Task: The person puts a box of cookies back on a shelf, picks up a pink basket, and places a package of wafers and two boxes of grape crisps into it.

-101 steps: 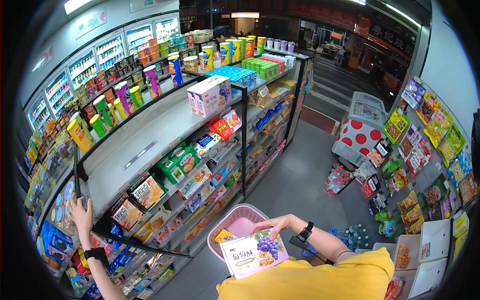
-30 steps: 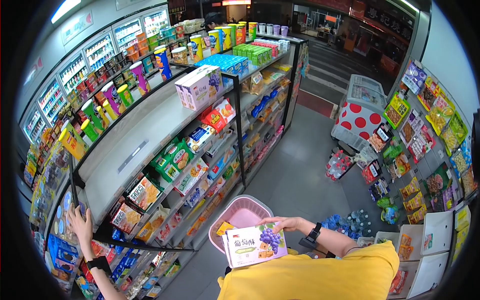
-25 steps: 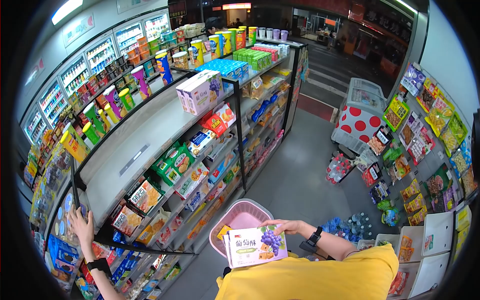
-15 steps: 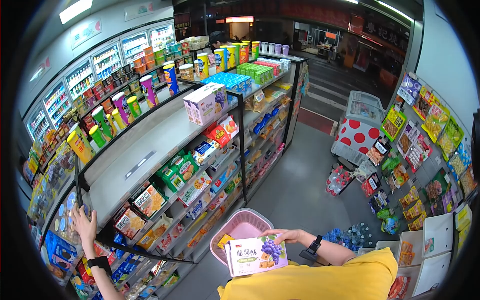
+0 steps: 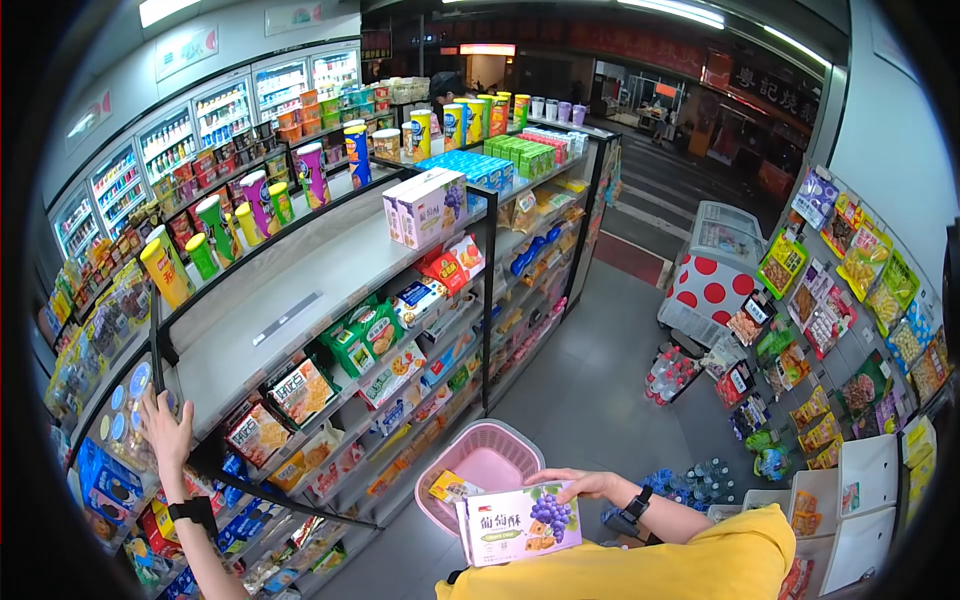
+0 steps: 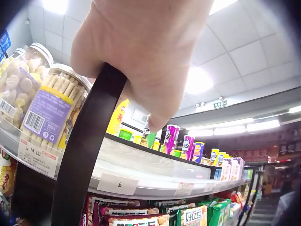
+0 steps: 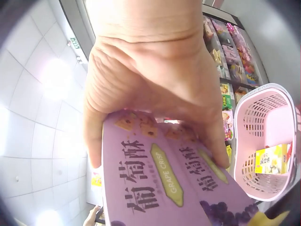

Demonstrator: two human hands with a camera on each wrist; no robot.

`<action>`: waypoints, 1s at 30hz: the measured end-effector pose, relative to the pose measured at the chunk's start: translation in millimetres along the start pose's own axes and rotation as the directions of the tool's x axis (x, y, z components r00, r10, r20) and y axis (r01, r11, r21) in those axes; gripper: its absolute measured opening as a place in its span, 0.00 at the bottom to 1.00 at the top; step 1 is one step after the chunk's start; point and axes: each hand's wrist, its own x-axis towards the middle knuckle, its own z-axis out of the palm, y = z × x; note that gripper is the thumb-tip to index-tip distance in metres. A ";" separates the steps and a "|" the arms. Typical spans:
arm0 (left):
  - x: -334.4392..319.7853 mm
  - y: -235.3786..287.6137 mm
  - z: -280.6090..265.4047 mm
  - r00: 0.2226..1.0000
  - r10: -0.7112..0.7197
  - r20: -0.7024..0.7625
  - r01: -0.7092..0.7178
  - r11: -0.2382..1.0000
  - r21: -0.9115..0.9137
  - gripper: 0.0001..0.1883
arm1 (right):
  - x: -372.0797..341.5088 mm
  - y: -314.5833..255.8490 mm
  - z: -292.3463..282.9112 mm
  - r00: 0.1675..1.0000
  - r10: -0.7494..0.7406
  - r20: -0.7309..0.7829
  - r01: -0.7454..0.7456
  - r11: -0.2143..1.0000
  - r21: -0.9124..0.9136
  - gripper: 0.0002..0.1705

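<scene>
While our right hand gripped the boxes by one end, we saw them at its eight o'clock in the head view, long axis near nine-to-three, our left hand well apart, fingers spread, around nine o'clock.

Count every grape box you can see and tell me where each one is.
4: two grape boxes held together in the right hand, and two more boxes side by side on the upper shelf. Others may be hidden.
</scene>
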 end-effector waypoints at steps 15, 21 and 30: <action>-1.0 0.2 -2.1 1.000 0.002 -0.018 -0.002 1.000 -0.004 0.28 | 26.6 -48.9 2.2 0.984 -0.176 -0.001 0.174 0.974 -0.144 0.50; -3.1 5.2 -7.3 1.000 -0.018 -0.017 0.017 0.998 -0.058 0.30 | 38.9 -48.4 -6.7 0.979 -0.200 0.037 0.203 0.972 -0.120 0.45; -1.5 20.5 -21.7 0.990 -0.067 0.126 0.059 0.996 0.066 0.33 | 50.8 -51.6 -20.3 0.982 -0.186 0.018 0.187 0.978 -0.093 0.48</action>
